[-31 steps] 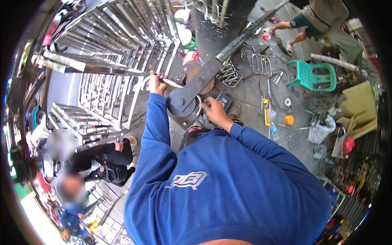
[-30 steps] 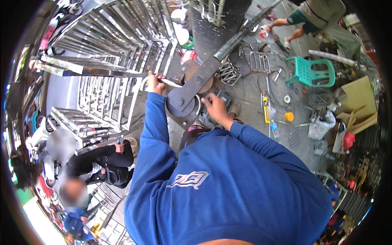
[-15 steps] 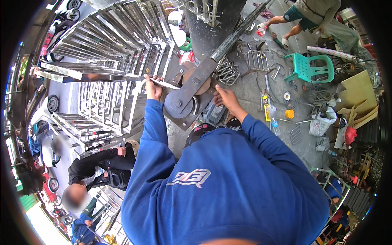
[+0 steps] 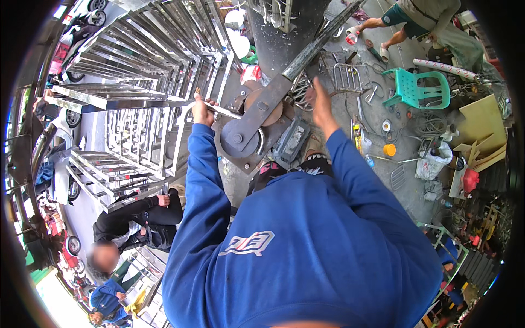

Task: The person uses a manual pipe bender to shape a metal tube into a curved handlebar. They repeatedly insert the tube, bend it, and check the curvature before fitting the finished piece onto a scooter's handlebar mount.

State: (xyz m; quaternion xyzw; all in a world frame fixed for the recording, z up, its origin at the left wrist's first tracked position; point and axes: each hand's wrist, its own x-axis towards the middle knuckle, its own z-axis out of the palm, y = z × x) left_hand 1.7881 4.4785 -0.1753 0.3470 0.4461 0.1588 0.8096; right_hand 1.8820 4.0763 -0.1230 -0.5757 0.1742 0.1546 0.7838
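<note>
Head view, looking down over your blue sweatshirt. Your left hand (image 4: pixel 201 111), at about 11 o'clock from the picture's centre, has its fingers clamped around a thin shiny metal strip (image 4: pixel 164 103) that runs off toward 9 o'clock and ends at the bending machine. Your right hand (image 4: pixel 320 104), at about 12 o'clock, hangs in the air with its fingers together and straight, holding nothing, just beside the long grey lever (image 4: pixel 314 46).

The bending machine (image 4: pixel 249 134) sits between your hands, a round grey wheel on a plate, its lever slanting up toward 1 o'clock and cut off by the picture's rim. To your left, stacked steel gate frames (image 4: pixel 136 60) crowd in close; open concrete floor (image 4: pixel 377 158) lies to your right, littered with small tools. A green plastic chair (image 4: pixel 418 90) stands at 2 o'clock.

Your sweatshirt hides everything below the machine. A crouching person in black (image 4: pixel 136 224) at 8 o'clock is partly blurred. Another person's legs (image 4: pixel 383 22) are cut off at the top edge.
</note>
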